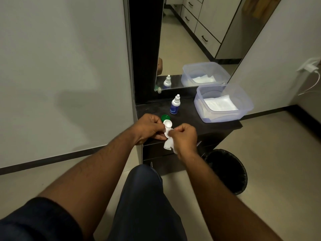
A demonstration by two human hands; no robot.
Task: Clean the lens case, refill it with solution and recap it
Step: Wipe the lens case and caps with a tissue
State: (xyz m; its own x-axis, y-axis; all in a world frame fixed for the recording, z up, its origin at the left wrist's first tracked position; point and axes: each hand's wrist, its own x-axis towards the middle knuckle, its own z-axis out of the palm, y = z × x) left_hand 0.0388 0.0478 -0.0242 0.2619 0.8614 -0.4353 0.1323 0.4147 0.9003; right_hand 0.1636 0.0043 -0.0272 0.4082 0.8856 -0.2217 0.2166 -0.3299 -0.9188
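Note:
My left hand (149, 127) grips the white lens case (167, 126) over the front of the dark shelf (191, 122). The case's far well is open and faces up. My right hand (185, 137) is closed on a crumpled white tissue (169, 144) and presses it into the case's near well, which it hides. A green cap (165, 117) lies on the shelf just behind the case. The solution bottle (175, 105), white with a blue label and a white nozzle cap, stands upright behind the green cap.
A clear plastic tub (224, 103) with white tissues in it stands on the shelf's right side. A mirror (191, 49) rises behind the shelf. A black-lined waste bin (227, 171) stands on the floor at lower right. My knee (145, 174) is below the shelf.

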